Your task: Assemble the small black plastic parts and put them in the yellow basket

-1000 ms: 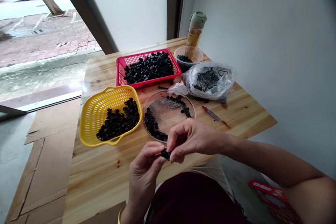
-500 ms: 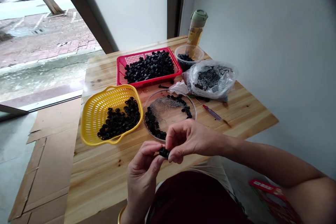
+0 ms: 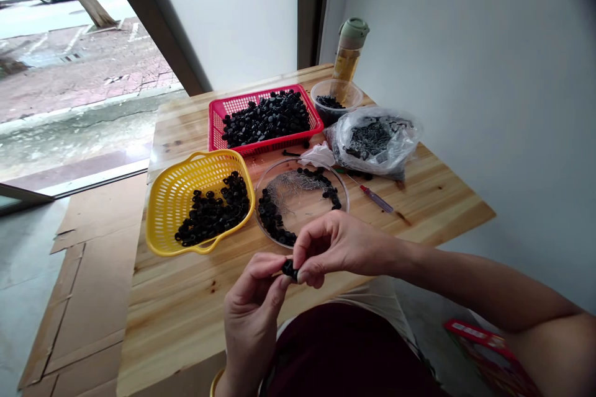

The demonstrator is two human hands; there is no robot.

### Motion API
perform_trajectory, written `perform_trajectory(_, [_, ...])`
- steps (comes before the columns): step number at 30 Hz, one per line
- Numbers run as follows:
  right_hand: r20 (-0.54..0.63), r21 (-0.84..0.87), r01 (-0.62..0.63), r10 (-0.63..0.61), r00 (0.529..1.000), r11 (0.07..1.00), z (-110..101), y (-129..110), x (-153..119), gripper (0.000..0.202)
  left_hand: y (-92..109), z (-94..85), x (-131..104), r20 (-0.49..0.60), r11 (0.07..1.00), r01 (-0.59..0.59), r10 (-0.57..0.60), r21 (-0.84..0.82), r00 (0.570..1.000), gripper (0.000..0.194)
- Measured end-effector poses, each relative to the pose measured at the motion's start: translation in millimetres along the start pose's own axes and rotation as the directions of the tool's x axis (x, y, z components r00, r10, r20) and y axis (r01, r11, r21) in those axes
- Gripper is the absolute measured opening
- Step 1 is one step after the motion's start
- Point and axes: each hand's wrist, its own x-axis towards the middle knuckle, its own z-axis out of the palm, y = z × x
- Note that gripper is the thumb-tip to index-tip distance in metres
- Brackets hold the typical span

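Between my two hands is a small round black plastic part, held over the near side of the table. My left hand pinches it from the left with thumb and fingertips. From the right, my right hand pinches its other end; the fingertips partly hide it, so I cannot tell if it is one piece or two. Just beyond the hands lies a clear round tray with thin metal pins and black parts around its rim. A yellow basket with black ring-like parts stands to the left.
Behind are a red basket heaped with black parts, a clear tub, a plastic bag of dark small parts and a bottle. A red-tipped screwdriver lies right of the tray. A white wall borders the right.
Both hands keep their pinch on the black part, which has turned or shifted very slightly left. The view has moved a little; nothing else differs.
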Motion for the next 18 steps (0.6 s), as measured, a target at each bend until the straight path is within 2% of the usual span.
perform_trajectory(10, [-0.017, 0.004, 0.04, -0.04, 0.999, 0.999, 0.3, 6.5, -0.3, 0.033, 1.9, 7.6, -7.5, -0.033, 0.982, -0.139, 0.144, 0.129, 0.989, 0.026])
perform_trajectory(18, [0.031, 0.069, 0.059, -0.062, 0.998, 0.996, -2.1, 11.6, 4.2, 0.036, 1.9, 9.2, -10.6, -0.063, 0.971, -0.143, 0.158, 0.191, 0.986, 0.025])
